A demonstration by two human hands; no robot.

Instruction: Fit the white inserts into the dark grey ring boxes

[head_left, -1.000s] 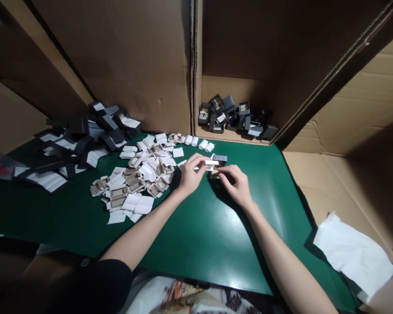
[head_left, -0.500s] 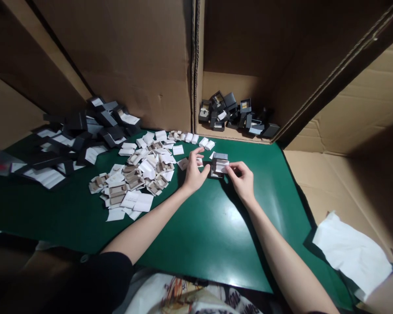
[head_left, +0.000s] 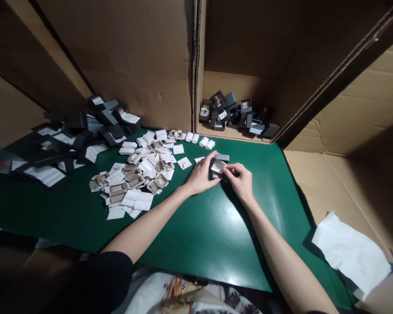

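A small dark box (head_left: 222,157) lies on the green table in front of me, its lid raised at the back. My left hand (head_left: 202,175) is closed round the box's left side, thumb near its front and fingers at the back. Between the thumb and fingertips of my right hand (head_left: 240,178) is a white paper insert (head_left: 218,166), tilted over the box's opening. The box's inside is mostly hidden by the insert and my fingers. Just left of my left hand lie a flat white piece (head_left: 184,163) and another partly covered one.
A heap of white and grey-brown folded inserts (head_left: 147,168) spreads to the left. Beyond it is a pile of black boxes (head_left: 81,126). More small dark boxes (head_left: 231,102) sit in a cardboard bay (head_left: 242,80) behind. White sheet (head_left: 352,253) lies at right.
My left hand has moved right, from open beside the box to gripping its side. The white insert in my right hand has tilted and shifted slightly left over the box.
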